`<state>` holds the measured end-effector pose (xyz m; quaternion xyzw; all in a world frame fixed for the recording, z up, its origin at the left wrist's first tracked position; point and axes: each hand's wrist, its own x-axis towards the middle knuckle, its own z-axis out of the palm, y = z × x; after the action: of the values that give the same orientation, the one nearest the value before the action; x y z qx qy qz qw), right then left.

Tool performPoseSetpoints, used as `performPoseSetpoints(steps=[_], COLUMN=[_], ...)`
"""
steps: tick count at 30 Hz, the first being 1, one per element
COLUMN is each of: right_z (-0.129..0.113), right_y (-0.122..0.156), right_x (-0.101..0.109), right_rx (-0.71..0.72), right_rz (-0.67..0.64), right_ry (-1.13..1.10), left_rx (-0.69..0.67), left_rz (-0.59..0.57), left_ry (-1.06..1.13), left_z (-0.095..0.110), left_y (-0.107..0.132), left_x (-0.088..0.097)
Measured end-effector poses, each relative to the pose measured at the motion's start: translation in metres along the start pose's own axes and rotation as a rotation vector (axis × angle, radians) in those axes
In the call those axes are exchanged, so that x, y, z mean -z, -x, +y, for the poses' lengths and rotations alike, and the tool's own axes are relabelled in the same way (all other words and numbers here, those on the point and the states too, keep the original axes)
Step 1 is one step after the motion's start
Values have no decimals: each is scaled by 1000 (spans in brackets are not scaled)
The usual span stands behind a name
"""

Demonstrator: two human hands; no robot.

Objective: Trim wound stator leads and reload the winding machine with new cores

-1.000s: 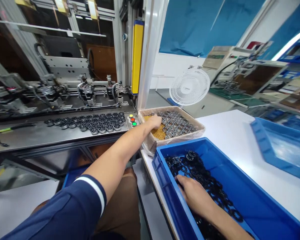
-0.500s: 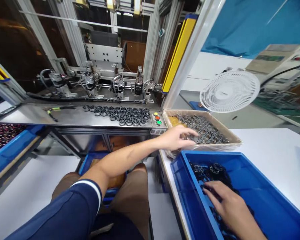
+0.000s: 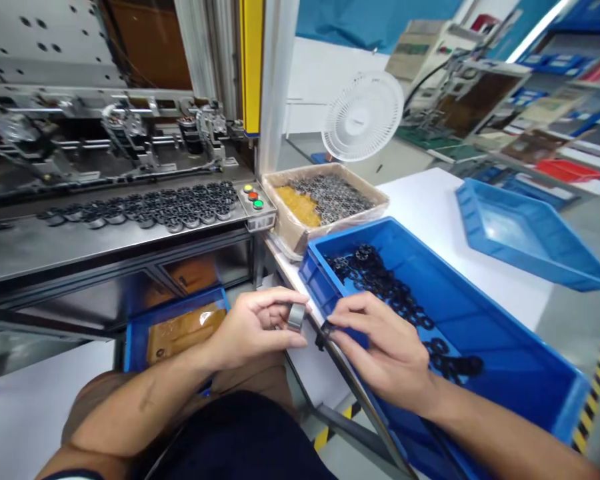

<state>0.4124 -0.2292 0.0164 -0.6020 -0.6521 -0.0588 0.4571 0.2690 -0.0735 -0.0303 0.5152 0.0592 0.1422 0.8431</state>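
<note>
My left hand (image 3: 254,327) pinches a small grey metal ring (image 3: 295,316) in front of my lap. Close beside it, my right hand (image 3: 380,347) pinches a small black plastic ring (image 3: 323,332) at the near-left corner of a blue bin (image 3: 480,293). That bin holds several loose black rings (image 3: 380,283). Behind it a cardboard box (image 3: 300,230) lined with plastic holds many grey metal rings (image 3: 333,197) over a yellow sheet.
A steel machine ledge (image 3: 40,250) at left carries a row of assembled black parts (image 3: 155,207) and a three-button panel (image 3: 253,195). A white fan (image 3: 363,117) stands behind the box. Another blue bin (image 3: 525,233) lies on the white table at right. A blue crate (image 3: 173,323) sits below.
My left hand left the cardboard box and came back toward my lap with a metal ring. My right hand rose out of the blue bin with a black ring. The hands now meet.
</note>
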Motion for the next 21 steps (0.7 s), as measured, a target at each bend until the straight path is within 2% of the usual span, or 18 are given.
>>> performPoseSetpoints(steps=[3,7,15,18,21], right_z=[0,3,13,19,21], right_y=[6,9,17,20,21], right_x=[0,4,6,3,2], right_rx=[14,23,148,229,252], right_rz=[0,7,-118,-101,-73], right_ry=[-24,-7,47,181,232], left_rx=[47,52,-56,-64,-70], left_rz=[-45,-35,25,25,0], left_ry=[-13,-47,-123,-71,25], left_z=[-6,-11,-8,-9,-10], left_y=[-2,-5,-6,-8,-9], left_x=[-14,-23,-24,-24,-24])
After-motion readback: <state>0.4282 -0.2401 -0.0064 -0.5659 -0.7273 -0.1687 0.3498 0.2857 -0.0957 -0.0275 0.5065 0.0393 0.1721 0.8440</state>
